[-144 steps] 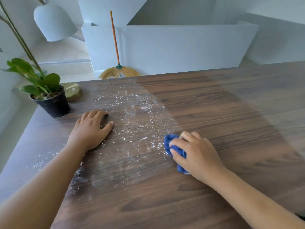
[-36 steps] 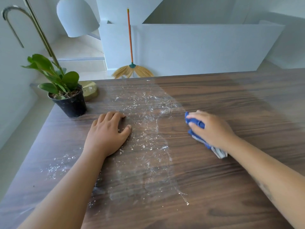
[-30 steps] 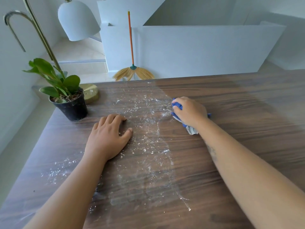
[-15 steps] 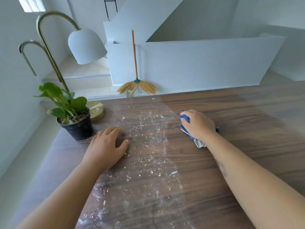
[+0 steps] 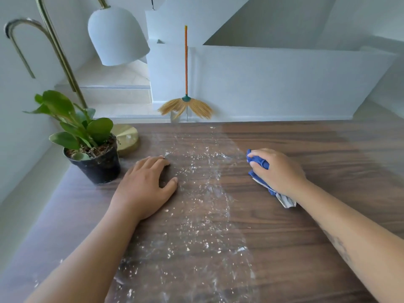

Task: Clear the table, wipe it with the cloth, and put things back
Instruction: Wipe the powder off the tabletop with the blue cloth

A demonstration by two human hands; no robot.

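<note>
My right hand (image 5: 278, 171) grips a bunched blue cloth (image 5: 258, 162) and presses it on the dark wooden table (image 5: 317, 226), right of centre. A pale corner of the cloth sticks out beside my wrist. White powder and smeared streaks (image 5: 196, 193) run down the middle of the table, just left of the cloth. My left hand (image 5: 144, 186) rests flat on the table, fingers spread, at the left edge of the powder. A potted green plant (image 5: 91, 154) in a black pot stands to the left of that hand.
A brass lamp base (image 5: 127, 138) sits behind the plant, its stem and white shade (image 5: 115, 33) rising above. A straw broom (image 5: 185, 101) leans on the white wall beyond the table's far edge. The table's left edge drops to a pale floor.
My right hand has slid the cloth from near me to the far middle of the table, then slightly right. The left hand has stayed flat in place. The camera view has shifted.
</note>
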